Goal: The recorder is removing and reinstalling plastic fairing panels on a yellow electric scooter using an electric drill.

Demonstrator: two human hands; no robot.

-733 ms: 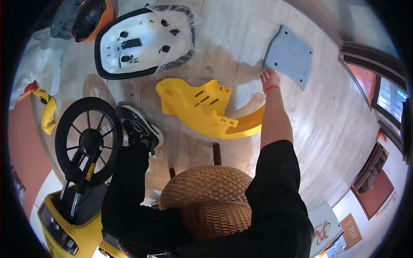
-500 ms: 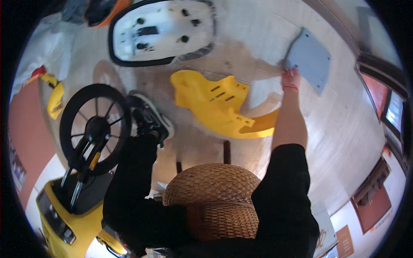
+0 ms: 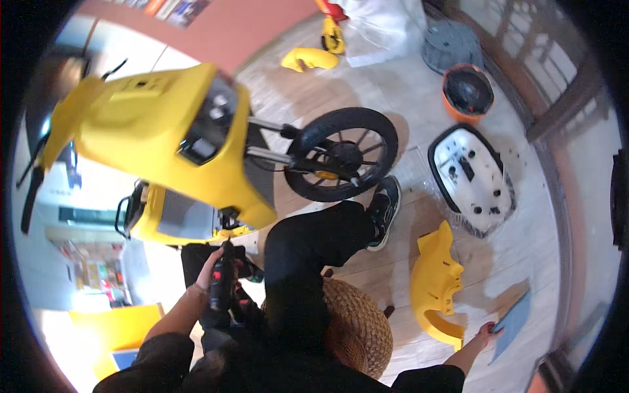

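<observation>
Out to the right, close above the floor, my right hand (image 3: 485, 332) is closed on the edge of a flat grey-blue panel (image 3: 513, 324), which is tilted up. A curved yellow plastic fender-like part (image 3: 429, 272) with slots lies on the floor just left of it. My left hand (image 3: 206, 275) is wrapped round a black power tool (image 3: 225, 278) with red parts, low beside a yellow electric scooter (image 3: 154, 131). Its exact kind is blurred. The scooter's spoked black front wheel (image 3: 344, 154) stands next to my shoe (image 3: 384, 211).
A woven wicker stool (image 3: 360, 321) is under me. Farther right lie a white, black-rimmed shell (image 3: 468, 173) in clear plastic and an orange bucket (image 3: 466, 98) with a black liner. Small yellow parts (image 3: 310, 59) lie at the back near a whitish plastic sheet (image 3: 383, 33).
The view has turned left, bringing the scooter and my left hand with the power tool into sight. My right hand still holds the grey panel, now seen more edge-on.
</observation>
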